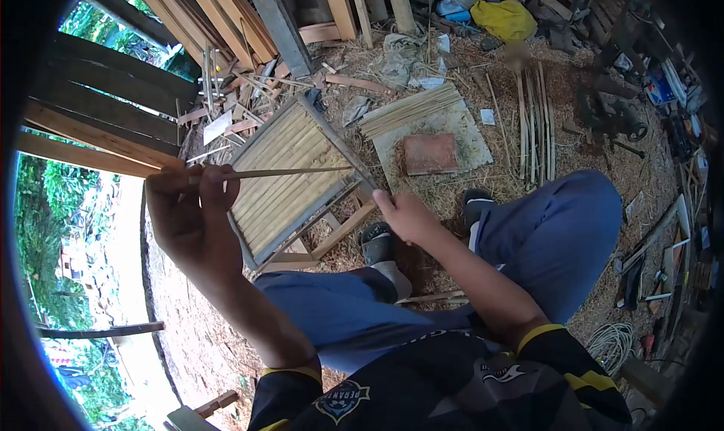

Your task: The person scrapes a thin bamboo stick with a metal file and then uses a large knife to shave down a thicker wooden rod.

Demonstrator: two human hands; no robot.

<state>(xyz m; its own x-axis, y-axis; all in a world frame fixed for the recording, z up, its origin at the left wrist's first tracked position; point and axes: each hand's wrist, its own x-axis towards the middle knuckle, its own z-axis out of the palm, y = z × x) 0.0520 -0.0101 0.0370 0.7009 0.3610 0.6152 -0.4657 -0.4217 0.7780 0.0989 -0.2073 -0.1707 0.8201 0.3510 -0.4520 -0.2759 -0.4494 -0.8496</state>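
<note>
My left hand (197, 212) is raised on the left, its fingers pinching a thin bamboo strip (290, 172). The strip runs nearly level to the right, its far end over the corner of a low bench. That bench has a slatted bamboo top (290, 174) in a grey wooden frame and slopes away from me. My right hand (407, 216) is closed beside the bench's right corner, thumb pointing toward the strip's end. Whatever its fingers hold is hidden or blends with the dark frame edge.
Beyond my feet lies a pale board (471, 141) bearing a bundle of thin strips (411, 110) and a reddish block (431, 154). Longer sticks (535, 122) lie to its right. Timber planks (219, 16) lean at the back left. Shavings cover the ground.
</note>
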